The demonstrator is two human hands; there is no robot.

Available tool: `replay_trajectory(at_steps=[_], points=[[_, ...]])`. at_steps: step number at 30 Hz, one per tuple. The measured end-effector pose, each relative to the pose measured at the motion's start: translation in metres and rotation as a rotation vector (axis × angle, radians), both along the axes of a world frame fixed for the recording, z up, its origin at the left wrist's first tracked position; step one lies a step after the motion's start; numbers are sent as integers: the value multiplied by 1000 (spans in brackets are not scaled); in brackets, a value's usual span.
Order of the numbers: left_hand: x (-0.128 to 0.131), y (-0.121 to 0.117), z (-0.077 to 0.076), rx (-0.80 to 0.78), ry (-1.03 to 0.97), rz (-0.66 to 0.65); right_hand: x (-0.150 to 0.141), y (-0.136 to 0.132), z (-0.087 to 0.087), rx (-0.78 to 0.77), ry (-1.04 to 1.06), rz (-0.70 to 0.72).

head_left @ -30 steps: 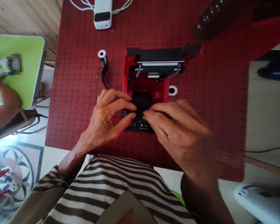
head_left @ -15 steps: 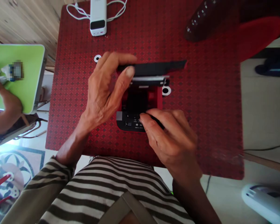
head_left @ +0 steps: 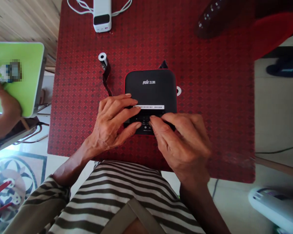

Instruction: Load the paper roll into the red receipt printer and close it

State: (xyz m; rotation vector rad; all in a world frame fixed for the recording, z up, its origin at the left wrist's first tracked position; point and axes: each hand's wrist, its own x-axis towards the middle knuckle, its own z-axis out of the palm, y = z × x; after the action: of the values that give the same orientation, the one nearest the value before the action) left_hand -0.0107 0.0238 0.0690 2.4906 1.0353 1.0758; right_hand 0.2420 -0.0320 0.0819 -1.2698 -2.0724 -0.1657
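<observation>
A small black printer (head_left: 150, 92) with a red edge and white lettering on its lid sits on the table in front of me, its lid down. Across its left front lies my left hand (head_left: 117, 122), fingers stretched over the lid's edge and the button panel. My right hand (head_left: 180, 136) is closed around the front right corner, thumb and forefinger by the buttons. Behind my left hand stands a roll (head_left: 102, 58) with a white core end and a dark strip trailing down. Another white roll end (head_left: 178, 91) peeks out at the printer's right side.
A white power bank (head_left: 102, 16) with white cables lies at the back left of the red patterned table (head_left: 217, 97). A dark bottle (head_left: 210, 22) is at the back right. Leftward, a person's arm (head_left: 8, 104) rests by a green table (head_left: 31, 78).
The raised lid has come down onto the printer. My left hand has moved from the lid's upper edge down to its front. My right hand has stayed at the front corner.
</observation>
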Motion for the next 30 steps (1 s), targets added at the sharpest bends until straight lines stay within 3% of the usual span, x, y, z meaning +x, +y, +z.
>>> replay_trajectory(at_steps=[5,16,20,24,27,30], points=[[-3,1,-6,32,-1,-24,-6,-2,-1,0,33,-125],[-4,-1,-16,3,3,1,-1,-10,18,-240,40,-104],[-1,-6,-9,-56,-90,-9,-1,-13,4,-175,141,-112],[4,-19,-14,-145,-398,155,1,-20,-21,47,364,-209],[2,-30,-27,-328,-554,244,3,-29,-40,-54,633,-366],[0,-37,-34,-616,-618,234,4,-40,-55,-205,746,-369]])
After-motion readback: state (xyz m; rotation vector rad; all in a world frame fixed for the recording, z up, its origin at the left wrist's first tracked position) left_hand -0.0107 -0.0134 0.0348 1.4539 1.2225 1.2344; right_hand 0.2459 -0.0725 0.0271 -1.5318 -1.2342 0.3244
